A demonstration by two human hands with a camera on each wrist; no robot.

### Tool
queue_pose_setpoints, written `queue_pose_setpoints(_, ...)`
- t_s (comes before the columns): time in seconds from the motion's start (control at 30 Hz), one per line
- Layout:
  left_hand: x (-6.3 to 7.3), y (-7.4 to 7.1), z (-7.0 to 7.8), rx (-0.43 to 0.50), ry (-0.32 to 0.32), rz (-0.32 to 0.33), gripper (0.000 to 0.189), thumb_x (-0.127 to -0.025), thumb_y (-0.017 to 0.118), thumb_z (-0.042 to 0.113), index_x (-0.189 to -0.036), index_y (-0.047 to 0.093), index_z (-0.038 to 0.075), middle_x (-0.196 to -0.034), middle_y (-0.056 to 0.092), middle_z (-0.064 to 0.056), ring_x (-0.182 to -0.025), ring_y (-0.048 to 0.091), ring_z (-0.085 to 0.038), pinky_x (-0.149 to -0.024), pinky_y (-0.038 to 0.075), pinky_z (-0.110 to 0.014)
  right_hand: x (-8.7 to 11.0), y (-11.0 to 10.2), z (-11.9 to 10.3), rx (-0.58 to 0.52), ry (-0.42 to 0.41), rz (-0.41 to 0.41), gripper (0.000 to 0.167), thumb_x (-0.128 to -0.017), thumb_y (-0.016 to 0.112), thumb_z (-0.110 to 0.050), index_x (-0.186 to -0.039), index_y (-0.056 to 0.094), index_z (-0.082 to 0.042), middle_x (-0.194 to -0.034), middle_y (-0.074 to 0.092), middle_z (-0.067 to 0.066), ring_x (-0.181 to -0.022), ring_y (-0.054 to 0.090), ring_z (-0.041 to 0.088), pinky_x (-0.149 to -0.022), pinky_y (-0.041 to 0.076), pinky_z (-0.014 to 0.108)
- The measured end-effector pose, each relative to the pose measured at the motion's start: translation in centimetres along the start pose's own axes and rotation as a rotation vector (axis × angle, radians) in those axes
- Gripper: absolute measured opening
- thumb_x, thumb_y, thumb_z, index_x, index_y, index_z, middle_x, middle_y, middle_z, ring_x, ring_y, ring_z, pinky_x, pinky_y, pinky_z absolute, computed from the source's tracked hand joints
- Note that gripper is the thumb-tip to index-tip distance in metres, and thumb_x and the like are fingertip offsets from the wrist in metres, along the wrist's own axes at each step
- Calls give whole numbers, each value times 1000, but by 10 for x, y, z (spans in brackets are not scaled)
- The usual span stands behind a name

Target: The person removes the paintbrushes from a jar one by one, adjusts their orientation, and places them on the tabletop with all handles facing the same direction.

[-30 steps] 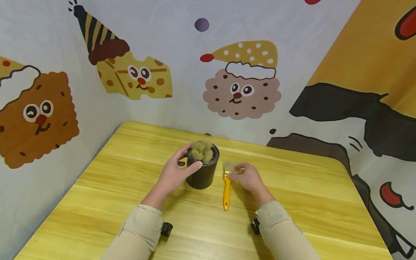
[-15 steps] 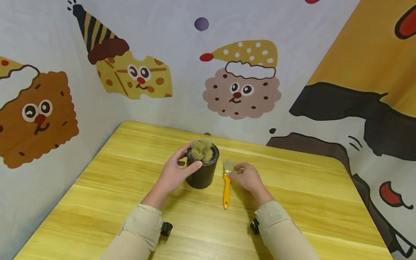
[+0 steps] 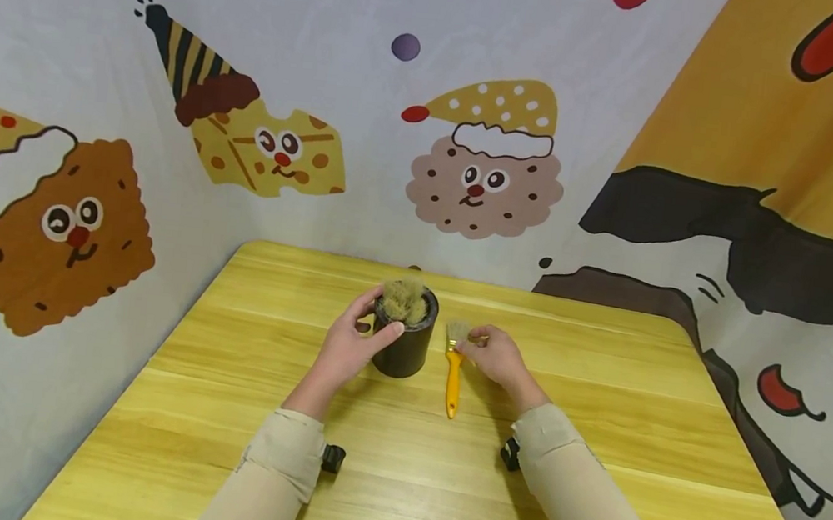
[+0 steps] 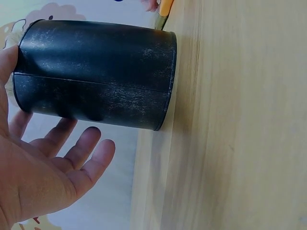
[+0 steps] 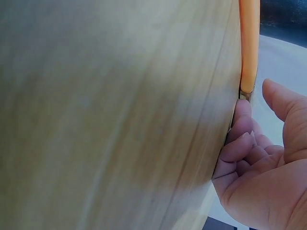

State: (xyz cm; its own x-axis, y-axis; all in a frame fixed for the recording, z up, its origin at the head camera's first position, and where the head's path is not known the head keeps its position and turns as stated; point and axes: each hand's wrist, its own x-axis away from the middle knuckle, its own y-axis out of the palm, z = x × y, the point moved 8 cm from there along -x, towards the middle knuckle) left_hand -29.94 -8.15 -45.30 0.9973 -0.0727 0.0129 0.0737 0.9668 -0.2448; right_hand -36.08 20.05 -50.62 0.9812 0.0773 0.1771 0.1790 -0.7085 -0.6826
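A dark cylindrical holder [image 3: 403, 352] with a seam down its side stands upright on the table, tan fuzzy tufts [image 3: 403, 299] showing at its mouth. My left hand [image 3: 349, 347] grips it near the rim, thumb on the near side and fingers round the left; two fingers [image 4: 98, 155] stay off its wall in the left wrist view. Just right of it lies a paintbrush [image 3: 453, 385], yellow handle towards me, pale bristles away. My right hand [image 3: 499, 357] rests beside its metal collar, fingers loosely bent, the thumb [image 5: 276, 96] apart from the handle in the right wrist view.
The wood-patterned table [image 3: 394, 492] reaches back to a white cloth backdrop [image 3: 359, 229] printed with cartoon figures. Black wrist devices [image 3: 333, 458] sit under both beige sleeves [image 3: 285, 452].
Both hands, the holder and the paintbrush keep practically the same places; only the head view shifts very slightly.
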Motion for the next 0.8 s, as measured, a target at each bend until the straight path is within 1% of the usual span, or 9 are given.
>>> queue_pose_setpoints(0.2,1,-1,-2,8,-2,-1,74,-96,76,57,-161,40,51,-163,47,-7,-131,52,-35,-99,53,-49,0,3,0,-6,2,5,52,-102,72,-41,-136,64,-3,-124,72,20,-101,69,27,-82,56,37)
queue_pose_setpoints(0.4,3,-2,-3,7,4,5,73,-97,76,57,-160,39,54,-163,48,-7,-129,54,-35,-97,54,-48,0,4,-1,2,-2,17,51,-102,72,-41,-135,65,-3,-123,72,20,-99,68,27,-80,55,36)
queue_pose_setpoints(0.6,4,-3,-1,-7,15,10,71,-96,75,60,-158,39,56,-161,50,-6,-127,55,-34,-94,55,-47,-1,6,-2,3,1,8,51,-103,71,-42,-137,65,-5,-126,72,20,-102,70,28,-82,56,39)
queue_pose_setpoints(0.8,2,-3,0,5,19,-7,70,-96,76,59,-157,42,55,-160,52,-5,-124,55,-34,-93,54,-45,0,4,-1,23,3,20,51,-103,71,-42,-137,66,-5,-127,72,19,-104,69,29,-85,57,43)
